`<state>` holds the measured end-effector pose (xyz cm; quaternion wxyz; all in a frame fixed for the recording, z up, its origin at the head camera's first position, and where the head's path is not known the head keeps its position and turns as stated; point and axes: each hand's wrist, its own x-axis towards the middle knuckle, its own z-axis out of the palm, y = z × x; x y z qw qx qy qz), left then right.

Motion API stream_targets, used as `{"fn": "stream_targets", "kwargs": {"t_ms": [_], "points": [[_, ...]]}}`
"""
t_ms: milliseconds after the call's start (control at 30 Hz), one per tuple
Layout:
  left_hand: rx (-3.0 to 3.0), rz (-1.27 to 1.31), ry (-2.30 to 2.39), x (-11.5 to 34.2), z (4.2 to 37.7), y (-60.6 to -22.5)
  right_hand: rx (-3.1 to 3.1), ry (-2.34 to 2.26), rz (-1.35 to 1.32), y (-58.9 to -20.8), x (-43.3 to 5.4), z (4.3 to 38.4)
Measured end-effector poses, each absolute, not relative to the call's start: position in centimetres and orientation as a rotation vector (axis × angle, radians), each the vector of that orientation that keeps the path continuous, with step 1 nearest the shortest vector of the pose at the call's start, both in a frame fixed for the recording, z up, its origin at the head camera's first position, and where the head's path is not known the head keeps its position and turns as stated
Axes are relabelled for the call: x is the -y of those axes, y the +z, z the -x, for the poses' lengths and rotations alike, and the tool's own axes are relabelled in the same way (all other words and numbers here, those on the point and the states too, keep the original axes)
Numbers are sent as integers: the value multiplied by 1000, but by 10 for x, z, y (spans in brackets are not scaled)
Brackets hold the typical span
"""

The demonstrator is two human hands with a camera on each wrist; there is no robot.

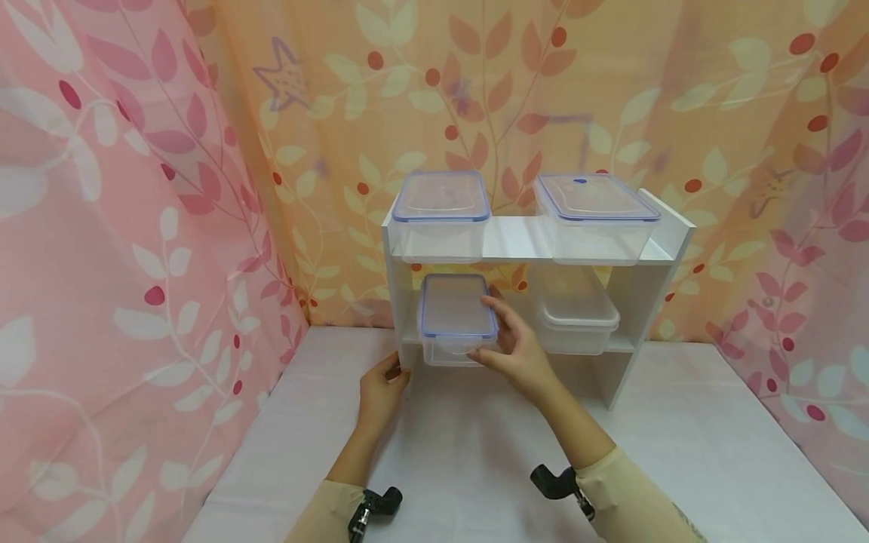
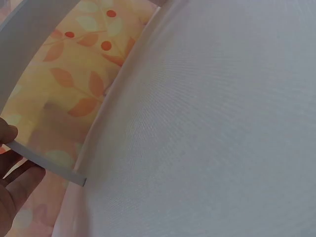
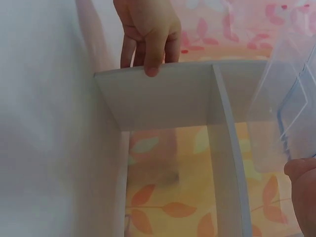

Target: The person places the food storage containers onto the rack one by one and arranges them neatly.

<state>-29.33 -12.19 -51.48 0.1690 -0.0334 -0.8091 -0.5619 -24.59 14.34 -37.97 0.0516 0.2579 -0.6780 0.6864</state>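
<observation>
My right hand grips the right side of a clear food container with a blue-edged lid, thumb low at its front and fingers along the side. That container sits at the left of the white shelf unit's middle board, its front jutting past the edge. In the right wrist view, my right thumb lies against the container's clear wall. Low on the unit's left side panel, my left hand pinches the front edge, thumb on one face and fingers on the other.
Two larger clear containers with blue-edged lids, one left and one right, stand on the top board. A container with a whitish lid sits at the middle board's right. Patterned curtains hang behind the white-covered table.
</observation>
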Motion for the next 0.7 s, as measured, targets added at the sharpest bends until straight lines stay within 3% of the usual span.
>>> {"fn": "stream_targets", "kwargs": {"t_ms": [700], "points": [[2272,132,-1651,124,295,-518,2150,1909,-745,-368,-134,293]]}}
